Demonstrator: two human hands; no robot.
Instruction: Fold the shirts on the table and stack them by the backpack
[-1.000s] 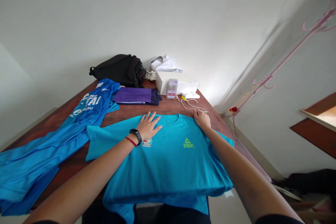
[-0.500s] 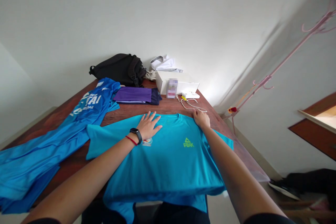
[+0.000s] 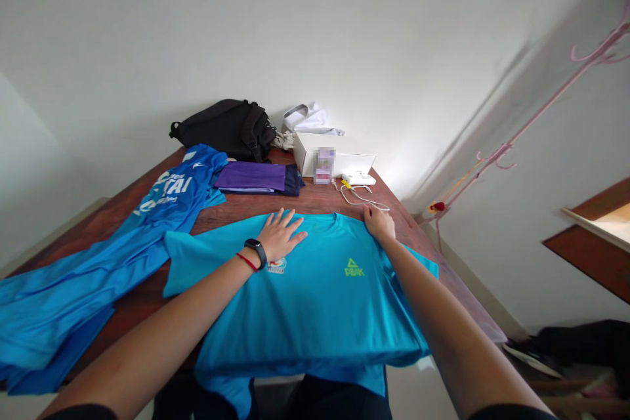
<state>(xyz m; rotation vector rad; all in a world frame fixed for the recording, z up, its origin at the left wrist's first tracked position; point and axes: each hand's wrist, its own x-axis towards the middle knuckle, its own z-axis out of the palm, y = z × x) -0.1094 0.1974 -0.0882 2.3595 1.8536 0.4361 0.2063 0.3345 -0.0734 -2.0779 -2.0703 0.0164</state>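
Observation:
A turquoise T-shirt [image 3: 315, 315] with a green PEAK logo lies front up across the table, its lower part hanging over the near edge. On its left shoulder area in view, my left hand [image 3: 279, 236] rests flat with the fingers spread, a black band on the wrist. My right hand [image 3: 380, 223] is closed at the other shoulder, beside the collar, with the cloth's edge at its fingers; the fingertips are partly hidden. Left of the shirt, a blue printed jersey [image 3: 162, 203] lies loosely spread. Behind it sits a folded purple garment [image 3: 253, 176] with dark cloth beneath.
On the wooden table [image 3: 207, 213], a black backpack [image 3: 221, 128] leans near the wall. A white box [image 3: 305, 151], a white device [image 3: 358, 179] with a cable [image 3: 357, 199], and white cloth [image 3: 310, 119] stand at the back. A pink coat rack [image 3: 551, 108] slants at the right.
Both hands stay at about the same spots on the T-shirt. The whole view has shifted very slightly.

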